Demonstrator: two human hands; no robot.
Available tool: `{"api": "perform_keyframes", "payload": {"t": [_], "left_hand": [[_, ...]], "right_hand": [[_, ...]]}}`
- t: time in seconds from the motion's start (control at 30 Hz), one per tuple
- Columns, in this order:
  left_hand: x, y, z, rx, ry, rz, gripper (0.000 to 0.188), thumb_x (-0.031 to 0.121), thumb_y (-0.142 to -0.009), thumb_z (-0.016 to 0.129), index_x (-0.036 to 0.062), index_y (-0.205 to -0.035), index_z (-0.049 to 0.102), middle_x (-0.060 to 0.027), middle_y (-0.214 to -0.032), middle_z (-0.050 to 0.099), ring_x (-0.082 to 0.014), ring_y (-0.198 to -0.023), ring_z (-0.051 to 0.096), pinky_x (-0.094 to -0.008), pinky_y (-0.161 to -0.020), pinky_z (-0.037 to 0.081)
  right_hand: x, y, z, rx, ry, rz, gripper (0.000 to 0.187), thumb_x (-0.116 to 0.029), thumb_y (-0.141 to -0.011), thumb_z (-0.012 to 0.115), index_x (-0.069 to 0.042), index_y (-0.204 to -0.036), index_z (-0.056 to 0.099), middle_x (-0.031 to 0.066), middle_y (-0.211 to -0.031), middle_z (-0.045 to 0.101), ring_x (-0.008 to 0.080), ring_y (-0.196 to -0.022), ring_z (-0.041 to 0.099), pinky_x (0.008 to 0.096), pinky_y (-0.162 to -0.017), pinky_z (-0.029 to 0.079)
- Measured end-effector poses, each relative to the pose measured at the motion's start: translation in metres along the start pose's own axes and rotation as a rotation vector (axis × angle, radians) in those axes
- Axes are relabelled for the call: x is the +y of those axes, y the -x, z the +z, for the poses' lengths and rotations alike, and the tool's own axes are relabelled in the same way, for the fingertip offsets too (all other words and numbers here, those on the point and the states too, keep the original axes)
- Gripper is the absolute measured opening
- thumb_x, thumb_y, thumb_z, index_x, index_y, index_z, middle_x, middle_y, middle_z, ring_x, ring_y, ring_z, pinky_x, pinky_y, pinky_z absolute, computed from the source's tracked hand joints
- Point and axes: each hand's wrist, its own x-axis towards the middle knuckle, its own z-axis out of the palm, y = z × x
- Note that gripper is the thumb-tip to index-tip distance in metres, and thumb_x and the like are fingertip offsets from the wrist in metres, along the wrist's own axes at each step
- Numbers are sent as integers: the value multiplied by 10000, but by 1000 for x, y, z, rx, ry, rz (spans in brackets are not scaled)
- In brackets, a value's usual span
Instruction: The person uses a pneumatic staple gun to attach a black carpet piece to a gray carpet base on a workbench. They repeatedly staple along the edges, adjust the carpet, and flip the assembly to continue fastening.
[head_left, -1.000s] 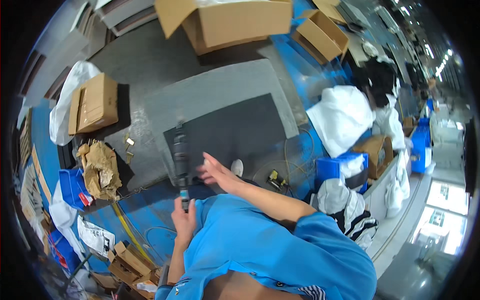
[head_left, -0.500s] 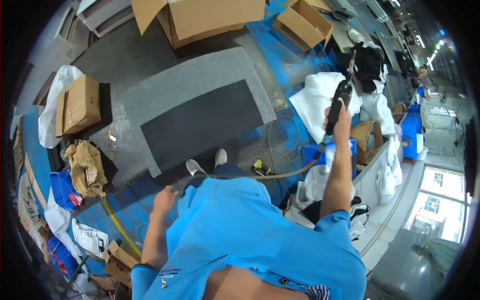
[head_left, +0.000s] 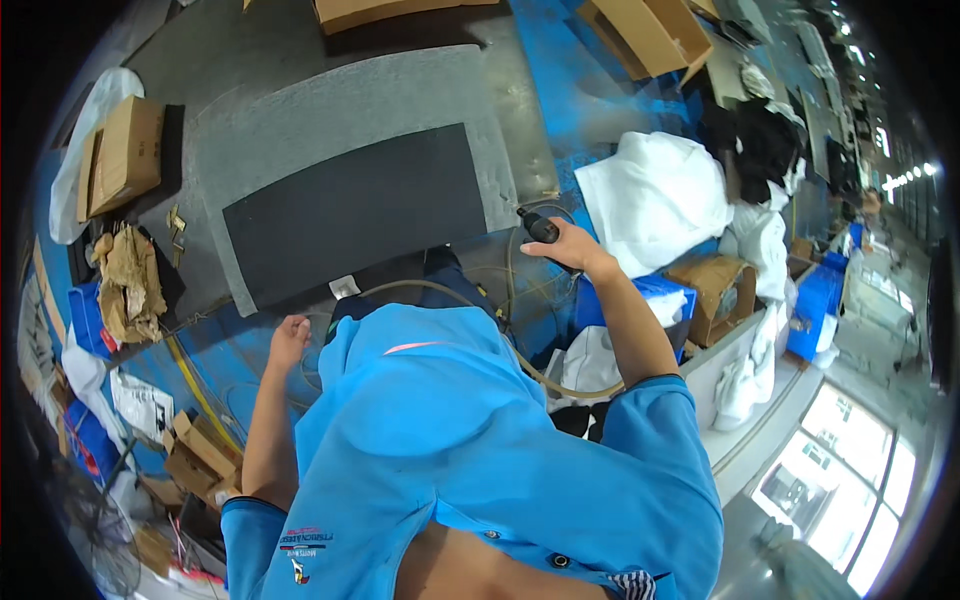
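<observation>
My right hand [head_left: 562, 246] is closed around a black hand tool [head_left: 541, 228] with a thin tip. The tip points up and left, close to the right edge of a dark rectangular panel [head_left: 355, 205]. That panel lies on a larger grey mat [head_left: 375, 85] on the dark worktable. A tan hose [head_left: 567, 391] loops below the tool and across my waist; where it joins the tool is hidden. My left hand [head_left: 290, 340] hangs beside my waist, near the table's front edge, with its fingers curled in and nothing visible in them.
At the left, a closed cardboard box [head_left: 130, 155] and crumpled brown paper [head_left: 130, 285] sit by the table. On the right are white cloth [head_left: 655, 195], a blue bin [head_left: 650, 300] and an open carton [head_left: 710, 295]. Another open carton [head_left: 645, 38] stands at the far right.
My right hand has swung the tool left and down from beside the white cloth to the panel's right edge. My left hand's fingers have curled in. The whole view has shifted.
</observation>
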Motion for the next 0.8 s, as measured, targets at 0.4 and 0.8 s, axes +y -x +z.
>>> {"api": "perform_keyframes", "payload": {"t": [0.4,0.8], "left_hand": [[-10,53,103,58,99,-268,373,321,-1052,632,-11,-1217,670,-83,-864,731,-157,-740,679,-311,-684,550],[44,12,93,80,231,-259,380,318,-1031,634,-17,-1210,643,-88,-918,710,-151,-790,676,-296,-694,565]], "right_hand": [[-4,-76,-56,-175,291,-67,942,-678,-735,777,-72,-1426,568,230,-1272,700,391,-1211,655,455,-1023,518],[-49,-74,-68,-208,558,-10,898,-640,-744,787,-64,-1397,568,188,-1253,720,368,-1187,676,456,-999,545]]}}
